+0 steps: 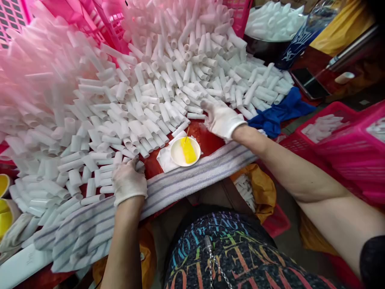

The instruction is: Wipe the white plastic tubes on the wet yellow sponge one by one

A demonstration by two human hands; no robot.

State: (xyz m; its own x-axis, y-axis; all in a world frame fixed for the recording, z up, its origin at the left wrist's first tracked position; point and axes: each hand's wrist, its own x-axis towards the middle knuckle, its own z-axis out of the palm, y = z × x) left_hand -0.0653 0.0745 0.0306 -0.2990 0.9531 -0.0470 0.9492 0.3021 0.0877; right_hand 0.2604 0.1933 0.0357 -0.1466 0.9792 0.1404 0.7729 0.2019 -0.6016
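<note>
My left hand (129,180), in a white glove, rests at the near edge of a big heap of short white plastic tubes (153,138). Its fingers are curled, with the end of one tube (140,165) showing by the thumb. My right hand (221,120), gloved too, is over the red tabletop (207,138), fingers bent and apart beside the nearest tubes; I see nothing held in it. Between my hands a small white bowl (177,155) holds a yellow block (188,151) with a thin stick standing in it. White tissue (165,159) lies under the bowl.
A striped towel (195,170) lines the table's front edge. Pink baskets (333,160) stand at right, a blue cloth (278,114) and phone (309,83) nearer the table. Behind are a bottle (300,44) and a dark bowl (261,47) of white pieces. Yellow-filled cups (5,214) sit far left.
</note>
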